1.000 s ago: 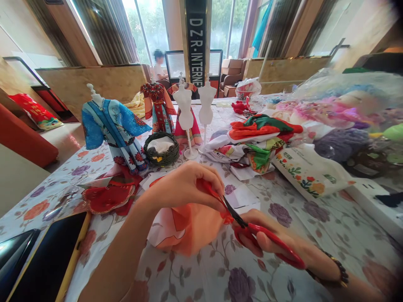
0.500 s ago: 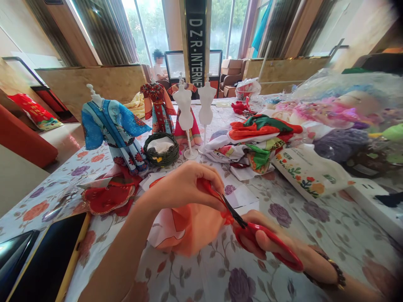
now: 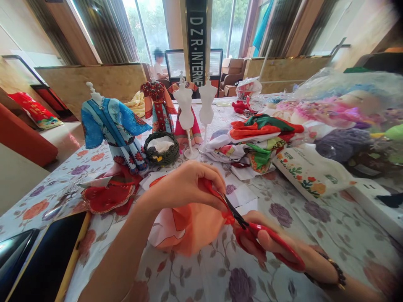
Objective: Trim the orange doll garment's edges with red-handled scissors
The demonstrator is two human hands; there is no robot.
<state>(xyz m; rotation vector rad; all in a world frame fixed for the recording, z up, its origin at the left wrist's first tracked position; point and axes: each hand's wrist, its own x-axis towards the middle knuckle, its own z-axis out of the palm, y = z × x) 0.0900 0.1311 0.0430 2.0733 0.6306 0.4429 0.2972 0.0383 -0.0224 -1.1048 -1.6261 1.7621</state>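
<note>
Between the fingers of my left hand (image 3: pixel 192 184), which is closed, hangs a piece of orange and red fabric (image 3: pixel 198 228) with a white part at its left. My right hand (image 3: pixel 258 239) grips red-handled scissors (image 3: pixel 280 243); their dark blades point up and left to the fabric edge beside my left fingertips. Whether the blades are fully closed I cannot make out. Behind my left wrist lies a dark red embroidered cloth (image 3: pixel 108 193). White paper or cloth scraps (image 3: pixel 247 201) lie flat behind the scissors.
Miniature dress forms (image 3: pixel 185 105) stand at the back, among them one in a blue robe (image 3: pixel 110 121). Near them is a dark woven basket (image 3: pixel 161 151). A fabric pile (image 3: pixel 261 138) and a tissue pack (image 3: pixel 311 172) lie right. A phone (image 3: pixel 47 256) lies front left.
Both hands hold nearly the same position. The scissors handle has shifted very slightly to the right; the fabric stays in my left fingers.
</note>
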